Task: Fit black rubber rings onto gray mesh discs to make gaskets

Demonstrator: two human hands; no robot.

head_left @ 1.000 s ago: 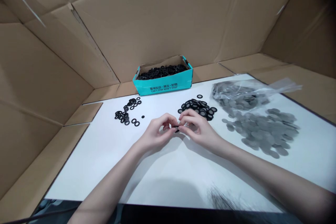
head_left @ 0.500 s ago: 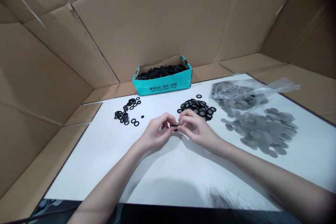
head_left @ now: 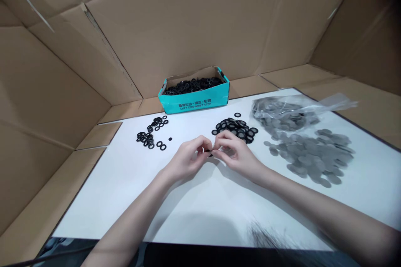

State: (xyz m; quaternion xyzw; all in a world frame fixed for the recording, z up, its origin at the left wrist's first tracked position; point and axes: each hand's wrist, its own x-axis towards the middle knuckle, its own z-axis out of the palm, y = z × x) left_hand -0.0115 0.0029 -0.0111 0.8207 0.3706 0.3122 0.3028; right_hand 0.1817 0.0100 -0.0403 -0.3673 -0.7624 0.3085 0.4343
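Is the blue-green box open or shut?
Open. No lid covers the top of the box, and you can see lots of black rings inside.

- On my feed, brown cardboard stands on three sides: back wall [head_left: 188, 29], left wall [head_left: 37, 108], right wall [head_left: 366, 41].
- I see a seam [head_left: 109, 46] slanting between the back and left panels.
- Below me spreads a white table [head_left: 103, 192], dark along its edges.
- Cardboard strips [head_left: 46, 204] border its left side.
- The light is soft; my upper right corner is dark.
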